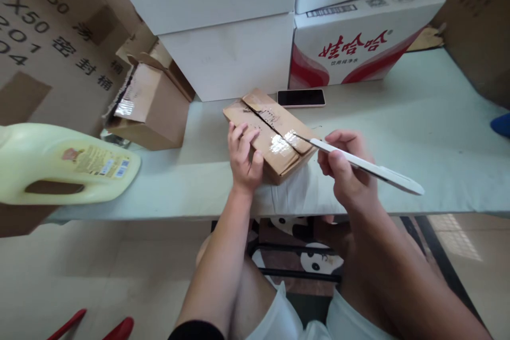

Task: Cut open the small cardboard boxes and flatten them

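Note:
A small brown cardboard box (261,141) lies at an angle on the cloth-covered table, a dark slit running along its top seam. Clear tape shines at its near end. My left hand (244,162) grips the box's left side, fingers on top and thumb at the near edge. Held between the thumb and fingers of my right hand (348,167) is a white utility knife (370,166). Its blade tip meets the taped seam near the right end of the box.
Behind the box lies a phone (302,98), in front of stacked white cartons (227,56) and a red-and-white carton (350,48). To the left stand an opened cardboard box (159,111) and a pale yellow jug (107,170). The table's front edge (191,218) runs close below my hands.

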A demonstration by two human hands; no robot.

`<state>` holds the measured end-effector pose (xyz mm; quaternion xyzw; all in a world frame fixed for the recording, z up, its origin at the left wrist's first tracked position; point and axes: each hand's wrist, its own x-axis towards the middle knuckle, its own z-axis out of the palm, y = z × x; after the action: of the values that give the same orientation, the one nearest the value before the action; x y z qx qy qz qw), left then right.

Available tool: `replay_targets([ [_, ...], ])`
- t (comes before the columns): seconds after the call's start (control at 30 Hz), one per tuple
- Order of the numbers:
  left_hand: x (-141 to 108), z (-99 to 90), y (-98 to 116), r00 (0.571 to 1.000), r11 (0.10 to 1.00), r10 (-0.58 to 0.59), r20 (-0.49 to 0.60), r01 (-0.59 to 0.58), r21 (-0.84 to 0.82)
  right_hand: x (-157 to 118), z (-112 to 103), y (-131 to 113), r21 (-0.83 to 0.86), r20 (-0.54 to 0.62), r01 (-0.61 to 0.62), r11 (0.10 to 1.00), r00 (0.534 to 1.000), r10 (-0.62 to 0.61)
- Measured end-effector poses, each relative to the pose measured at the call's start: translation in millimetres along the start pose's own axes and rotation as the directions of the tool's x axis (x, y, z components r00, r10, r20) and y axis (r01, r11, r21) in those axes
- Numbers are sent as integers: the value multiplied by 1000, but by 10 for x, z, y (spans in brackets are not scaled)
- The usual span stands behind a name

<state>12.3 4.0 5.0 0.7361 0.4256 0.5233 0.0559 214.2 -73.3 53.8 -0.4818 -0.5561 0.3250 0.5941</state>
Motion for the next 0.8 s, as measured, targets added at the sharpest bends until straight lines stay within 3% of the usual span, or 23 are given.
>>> replay_targets([
  [0.13,-1,12,-1,1000,1000,6,-9,-6,0,6,67,-69,-165,-14,29,986,999,-32],
  [0.33,-7,26,-17,999,999,43,-26,-43,-14,45,122,-90,-324,5,199,925,978,-209],
  [0.6,-2,1,-8,1000,1000,13,-1,-13,18,42,236,-80,-400,-9,220,890,970,-244],
  [0.8,-12,-3,0,1000,1000,9,11,-9,-6,29,146,-172,-445,-59,194,874,968,-245],
])
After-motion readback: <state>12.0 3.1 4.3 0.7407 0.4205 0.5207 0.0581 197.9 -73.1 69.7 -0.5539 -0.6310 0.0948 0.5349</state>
